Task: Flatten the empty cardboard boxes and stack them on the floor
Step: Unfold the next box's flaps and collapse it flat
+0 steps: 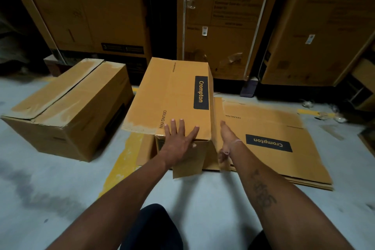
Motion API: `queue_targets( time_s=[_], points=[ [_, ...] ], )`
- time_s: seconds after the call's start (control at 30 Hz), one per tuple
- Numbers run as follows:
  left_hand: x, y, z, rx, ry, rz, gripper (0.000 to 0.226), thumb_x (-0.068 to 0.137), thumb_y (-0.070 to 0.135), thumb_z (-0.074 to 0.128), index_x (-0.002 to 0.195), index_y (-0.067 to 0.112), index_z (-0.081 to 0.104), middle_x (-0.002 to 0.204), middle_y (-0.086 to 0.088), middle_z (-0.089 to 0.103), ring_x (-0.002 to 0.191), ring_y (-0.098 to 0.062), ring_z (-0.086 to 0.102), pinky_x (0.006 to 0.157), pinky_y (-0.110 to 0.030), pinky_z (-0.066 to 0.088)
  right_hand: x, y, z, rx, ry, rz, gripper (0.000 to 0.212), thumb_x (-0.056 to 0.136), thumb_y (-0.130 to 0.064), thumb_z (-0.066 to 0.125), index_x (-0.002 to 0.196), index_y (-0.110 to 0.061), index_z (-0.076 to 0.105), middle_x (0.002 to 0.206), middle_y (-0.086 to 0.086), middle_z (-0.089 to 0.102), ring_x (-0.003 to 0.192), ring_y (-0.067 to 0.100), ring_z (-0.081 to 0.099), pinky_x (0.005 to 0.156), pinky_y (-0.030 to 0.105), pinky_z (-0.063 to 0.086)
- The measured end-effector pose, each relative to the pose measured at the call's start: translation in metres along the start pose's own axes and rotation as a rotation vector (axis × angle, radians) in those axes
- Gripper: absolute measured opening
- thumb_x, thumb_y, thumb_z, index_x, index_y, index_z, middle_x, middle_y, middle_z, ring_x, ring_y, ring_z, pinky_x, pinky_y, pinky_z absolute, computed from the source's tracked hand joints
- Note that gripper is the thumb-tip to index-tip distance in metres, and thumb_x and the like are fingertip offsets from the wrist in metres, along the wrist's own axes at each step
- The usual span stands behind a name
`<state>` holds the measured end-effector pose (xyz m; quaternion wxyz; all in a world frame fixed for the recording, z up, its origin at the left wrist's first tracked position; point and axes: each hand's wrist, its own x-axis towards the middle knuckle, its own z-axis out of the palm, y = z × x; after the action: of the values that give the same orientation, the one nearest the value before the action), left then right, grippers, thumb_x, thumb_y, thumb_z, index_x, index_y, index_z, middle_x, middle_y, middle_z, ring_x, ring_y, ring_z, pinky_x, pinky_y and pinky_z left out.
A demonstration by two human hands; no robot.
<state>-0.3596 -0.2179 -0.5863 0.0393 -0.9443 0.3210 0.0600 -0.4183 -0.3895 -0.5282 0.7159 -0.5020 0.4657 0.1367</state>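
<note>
Pressing down on the Crompton box (172, 95), the left hand (178, 140) lies flat on its top near edge, fingers (181, 126) spread, not gripping. Right hand (226, 138) sits edge-on against the box's right side, fingers straight. Box rests partly on the flat stack (274, 148) on the floor (50, 184). Second box (69, 107) stands unflattened at left, w/ top flaps shut.

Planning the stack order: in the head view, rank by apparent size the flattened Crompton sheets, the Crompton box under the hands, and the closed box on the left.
1. Flattened Crompton sheets, the widest spread.
2 and 3. Crompton box under the hands and closed box on the left: they look alike, and differing angles make ranking them unsure.
</note>
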Motion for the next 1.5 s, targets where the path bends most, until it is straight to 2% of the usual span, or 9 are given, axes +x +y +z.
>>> queue_targets(
  time_s=[0.17, 0.27, 0.37, 0.53, 0.67, 0.93, 1.1, 1.3, 1.5],
  points=[
    [-0.008, -0.008, -0.005, -0.059, -0.031, 0.032, 0.076, 0.107, 0.053, 0.039, 0.162, 0.039, -0.011, 0.166, -0.027, -0.019, 0.148, -0.057, -0.023, 0.119, -0.073, -0.004, 0.041, 0.020, -0.013, 0.569, 0.012, 0.019, 0.085, 0.090, -0.059, 0.062, 0.160, -0.025, 0.029, 0.169, 0.014, 0.020, 0.154, 0.046, 0.018, 0.120, 0.070, 0.013],
    [-0.007, -0.005, -0.002, -0.043, -0.067, 0.014, 0.094, 0.093, 0.080, 0.037, 0.161, 0.039, -0.012, 0.165, -0.027, -0.025, 0.146, -0.058, -0.027, 0.115, -0.077, -0.006, 0.043, 0.024, -0.022, 0.774, 0.126, -0.127, 0.049, 0.096, -0.045, 0.060, 0.134, -0.015, 0.053, 0.150, 0.010, 0.054, 0.127, 0.034, 0.055, 0.104, 0.047, 0.044],
    [-0.001, 0.008, -0.009, -0.121, -0.103, -0.052, 0.118, 0.067, 0.104, 0.029, 0.159, 0.033, 0.008, 0.165, -0.026, -0.025, 0.144, -0.062, -0.028, 0.106, -0.083, -0.018, 0.024, 0.005, -0.033, 0.897, 0.181, -0.379, 0.072, 0.101, -0.059, 0.045, 0.153, -0.009, 0.041, 0.154, 0.014, 0.046, 0.138, 0.033, 0.047, 0.111, 0.043, 0.039],
    [0.020, 0.044, -0.030, -0.380, 0.020, -0.067, 0.118, 0.075, 0.098, 0.034, 0.156, 0.012, 0.026, 0.168, -0.019, 0.015, 0.153, -0.053, 0.004, 0.118, -0.072, -0.002, 0.003, -0.019, -0.024, 0.390, -0.192, -0.625, 0.089, 0.098, -0.076, 0.025, 0.119, -0.003, 0.071, 0.117, 0.019, 0.073, 0.107, 0.032, 0.068, 0.101, 0.046, 0.046],
    [0.023, 0.039, -0.029, -0.996, 0.301, -0.097, 0.050, 0.108, 0.055, 0.036, 0.143, 0.024, 0.054, 0.133, -0.012, 0.065, 0.124, -0.034, 0.059, 0.114, -0.051, 0.041, 0.004, -0.034, -0.012, -0.021, -0.348, -0.664, 0.080, 0.103, -0.066, 0.032, 0.128, 0.000, 0.069, 0.125, 0.020, 0.072, 0.122, 0.034, 0.067, 0.110, 0.048, 0.042],
    [0.010, 0.010, -0.021, -1.555, 0.236, -0.258, 0.018, 0.101, 0.039, 0.063, 0.117, 0.035, 0.059, 0.119, 0.009, 0.067, 0.118, -0.019, 0.059, 0.108, -0.035, 0.041, 0.042, 0.010, -0.010, -0.359, -0.124, -0.470, 0.063, 0.095, -0.072, 0.049, 0.136, -0.026, 0.059, 0.133, -0.001, 0.061, 0.122, 0.024, 0.056, 0.106, 0.044, 0.044],
    [0.008, -0.034, -0.044, -1.659, 0.290, -0.251, 0.020, 0.096, 0.012, 0.070, 0.114, 0.021, 0.067, 0.109, 0.005, 0.073, 0.111, -0.021, 0.067, 0.098, -0.032, 0.055, 0.023, 0.052, 0.054, -0.292, -0.331, -0.496, 0.053, 0.102, -0.064, 0.045, 0.144, -0.032, 0.052, 0.144, -0.013, 0.055, 0.136, 0.010, 0.049, 0.109, 0.024, 0.042],
    [-0.004, -0.099, -0.065, -1.611, 0.381, -0.230, 0.040, 0.097, 0.031, 0.070, 0.134, 0.021, 0.058, 0.124, 0.004, 0.068, 0.114, -0.013, 0.064, 0.094, -0.031, 0.053, -0.003, 0.080, 0.142, -0.196, -0.471, -0.400, 0.068, 0.104, -0.061, 0.041, 0.161, -0.025, 0.032, 0.160, -0.007, 0.038, 0.146, 0.017, 0.035, 0.118, 0.037, 0.029],
    [-0.011, -0.123, -0.032, -1.246, 0.767, -0.789, 0.100, 0.080, 0.032, 0.087, 0.157, 0.017, 0.026, 0.153, -0.019, 0.043, 0.142, -0.041, 0.041, 0.114, -0.056, 0.040, 0.018, 0.064, 0.130, -0.276, -0.280, -0.463, 0.090, 0.093, -0.057, 0.065, 0.163, -0.023, 0.020, 0.169, 0.005, 0.021, 0.152, 0.031, 0.032, 0.120, 0.049, 0.035]
  ],
)
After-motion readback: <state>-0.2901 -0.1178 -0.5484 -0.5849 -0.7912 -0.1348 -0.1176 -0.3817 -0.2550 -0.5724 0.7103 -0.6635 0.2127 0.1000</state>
